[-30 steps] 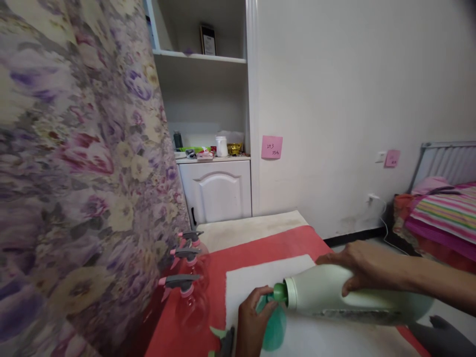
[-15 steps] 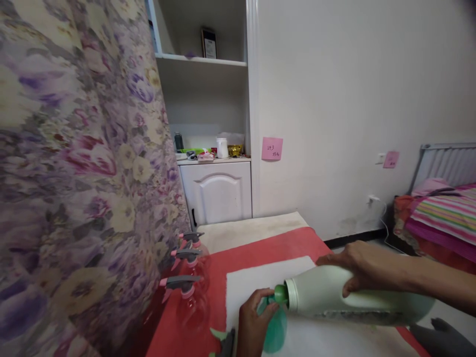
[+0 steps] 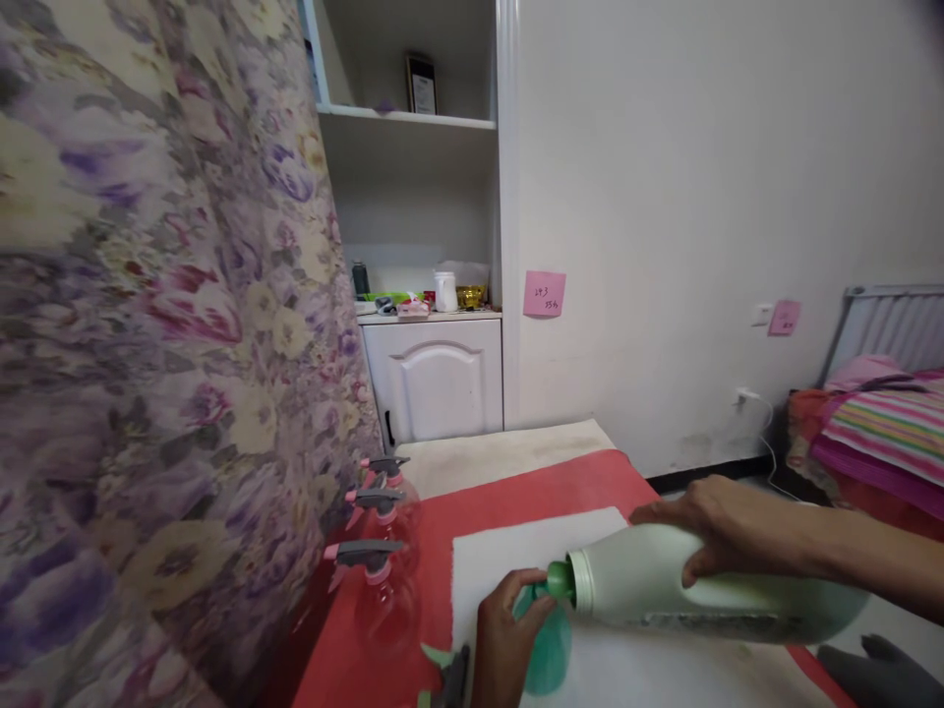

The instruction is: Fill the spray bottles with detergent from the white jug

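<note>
Pale green jug point(image 3: 641, 580) lies tilted nearly flat above a table point(image 3: 508, 444), its mouth facing left toward a teal bottle point(image 3: 550, 654). Behind, a white wall point(image 3: 664, 197) fills much of the view, with a floral curtain point(image 3: 192, 295) hanging down the left side. Between them stands a white cabinet point(image 3: 449, 379) with shelves above its panelled door, small goods crowding the lower shelf. At the far right is a bed point(image 3: 885, 423) under striped covers. Over the table's cream top lies a red cover point(image 3: 550, 482), and on that a white sheet point(image 3: 505, 551) beneath the two vessels. The jug is clasped by the right hand point(image 3: 727, 531), which reaches over it from above, thumb against the near side. Near the red cover's left edge, three clear spray bottles point(image 3: 387, 610) with pink collars and grey triggers stand in a row. The teal bottle stands with its neck pinched between thumb and fingers of the left hand point(image 3: 510, 624), the hands well apart. Beside that wrist is a dark and green sprayer head point(image 3: 451, 677), partly cut off by the lower edge. Smallest, a green spout point(image 3: 560, 582) bridges jug mouth and bottle neck; whether liquid flows cannot be told.
</note>
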Demonstrator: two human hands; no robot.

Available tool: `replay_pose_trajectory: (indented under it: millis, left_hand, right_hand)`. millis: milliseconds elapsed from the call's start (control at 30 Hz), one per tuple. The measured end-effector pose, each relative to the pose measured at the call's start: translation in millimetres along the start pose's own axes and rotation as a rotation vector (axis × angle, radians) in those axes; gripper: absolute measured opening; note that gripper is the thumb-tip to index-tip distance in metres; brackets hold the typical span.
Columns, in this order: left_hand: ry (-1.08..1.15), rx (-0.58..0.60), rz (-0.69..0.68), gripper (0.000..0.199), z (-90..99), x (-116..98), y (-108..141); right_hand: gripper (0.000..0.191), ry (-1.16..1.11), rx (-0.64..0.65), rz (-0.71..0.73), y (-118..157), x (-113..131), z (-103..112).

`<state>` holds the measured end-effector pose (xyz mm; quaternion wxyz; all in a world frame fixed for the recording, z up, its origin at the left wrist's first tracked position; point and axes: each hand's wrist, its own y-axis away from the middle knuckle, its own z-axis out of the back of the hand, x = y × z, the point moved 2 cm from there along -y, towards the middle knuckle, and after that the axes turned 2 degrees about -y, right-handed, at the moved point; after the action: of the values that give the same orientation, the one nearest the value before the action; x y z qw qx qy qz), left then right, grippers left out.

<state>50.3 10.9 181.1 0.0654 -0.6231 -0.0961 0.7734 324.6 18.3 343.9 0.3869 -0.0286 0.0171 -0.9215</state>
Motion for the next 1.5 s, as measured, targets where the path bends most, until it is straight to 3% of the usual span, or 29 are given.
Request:
replay_pose_trajectory:
  millis: [967,1267,1500]
  left_hand:
    - [0.005,0.014,0.031,0.019,1.0,0.8,0.2]
    - [0.029,-0.034,-0.022,0.022,-0.1,16.9,-6.3]
    - [0.016,-0.038,-0.005,0.024,-2.8,13.9,-5.2]
  right_hand:
    - [0.051,-0.013,0.011,-0.008,-2.2,1.5,4.3]
    - [0.054,-0.008,0.022,-0.009,-4.3,2.2,5.3]
    - [0.052,-0.037,0.045,-0.008,-0.7,3.0,10.7]
